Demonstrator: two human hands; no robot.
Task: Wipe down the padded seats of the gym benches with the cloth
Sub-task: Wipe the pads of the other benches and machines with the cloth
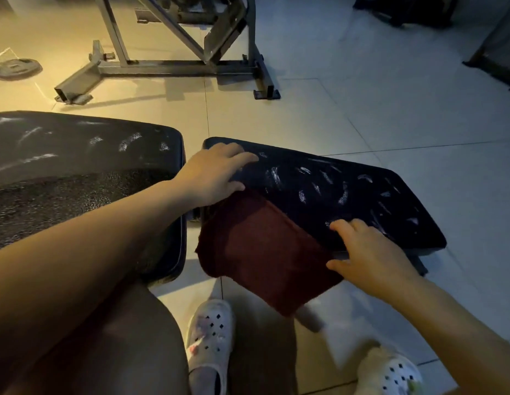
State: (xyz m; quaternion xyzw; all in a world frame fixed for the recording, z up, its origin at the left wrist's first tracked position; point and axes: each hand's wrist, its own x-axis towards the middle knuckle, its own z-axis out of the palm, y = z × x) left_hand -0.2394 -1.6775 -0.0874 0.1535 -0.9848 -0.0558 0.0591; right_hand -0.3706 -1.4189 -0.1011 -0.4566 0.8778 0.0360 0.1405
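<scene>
Our left hand (214, 175) lay flat, fingers spread wide and holding nothing, on the near-left corner of the small black padded seat (333, 192), just above the top edge of the dark red folded cloth (265, 249). Our right hand (365, 252) hovered with relaxed, open fingers at the seat's near edge, thumb beside the cloth's right side and fingertips over the padding; whether it touched either we could not tell. The cloth draped over the seat's near-left corner, its lower half hanging clear above the pale tiled floor (362, 109).

White scuffs streaked the seat, and more marked the longer black padded bench (77, 155) to the left. We judged the step best done by gathering the cloth fully onto the pad, pressing with a flat palm, and sweeping in overlapping passes toward the far-right end while the other hand steadied the seat.
</scene>
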